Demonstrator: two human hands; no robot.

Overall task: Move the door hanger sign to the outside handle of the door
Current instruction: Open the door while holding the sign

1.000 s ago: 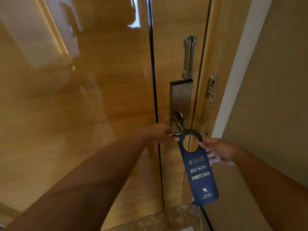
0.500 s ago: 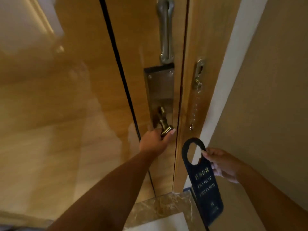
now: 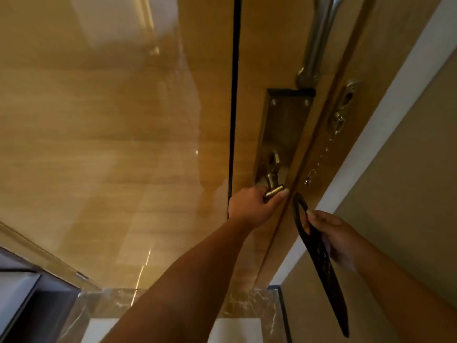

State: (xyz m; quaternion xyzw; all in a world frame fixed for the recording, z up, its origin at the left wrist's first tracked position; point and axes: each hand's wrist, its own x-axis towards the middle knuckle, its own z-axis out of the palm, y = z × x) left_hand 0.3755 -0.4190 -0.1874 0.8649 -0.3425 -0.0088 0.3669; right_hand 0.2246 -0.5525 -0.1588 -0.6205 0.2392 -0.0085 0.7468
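Left hand on handle; sign edge-on beside frame

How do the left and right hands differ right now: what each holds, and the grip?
The left hand is closed around the brass door handle, which is fixed to the door; the right hand holds the loose dark door hanger sign.
The left hand wraps in a fist; the right hand pinches the sign just below its loop.
The left hand sits higher and nearer the door; the right hand is lower, by the frame.
Both are bare and gripping.
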